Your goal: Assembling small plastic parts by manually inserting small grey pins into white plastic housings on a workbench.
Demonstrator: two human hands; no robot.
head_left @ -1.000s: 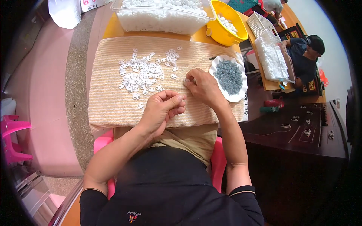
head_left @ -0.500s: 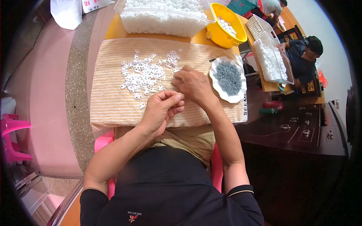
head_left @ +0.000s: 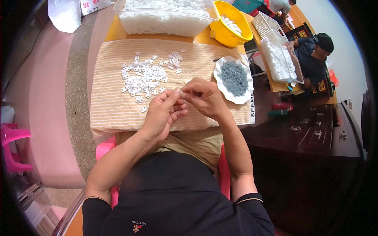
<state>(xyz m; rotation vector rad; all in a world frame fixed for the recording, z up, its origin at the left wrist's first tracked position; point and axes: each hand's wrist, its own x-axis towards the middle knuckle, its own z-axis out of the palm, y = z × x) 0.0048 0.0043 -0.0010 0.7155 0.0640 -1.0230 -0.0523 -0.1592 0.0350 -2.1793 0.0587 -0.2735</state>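
Note:
My left hand is closed in a pinch, thumb against forefinger, with a tiny white plastic piece at the fingertips. Meeting it there, my right hand also pinches, its fingertips at the same spot; whatever else they hold is too small to make out. Beyond my left hand a loose spread of small white plastic pieces with two holes lies on a striped beige towel. To the right of my right hand stands a white scalloped plate heaped with small grey-blue translucent parts.
A clear tub full of white pieces stands at the table's far side, beside a yellow basin with more. At the right, a co-worker sits by another tub of white parts. A dark wooden cabinet is nearby.
My right hand has drawn back from the towel near the white pieces to the fingertips of my left hand. The whole view has shifted slightly.

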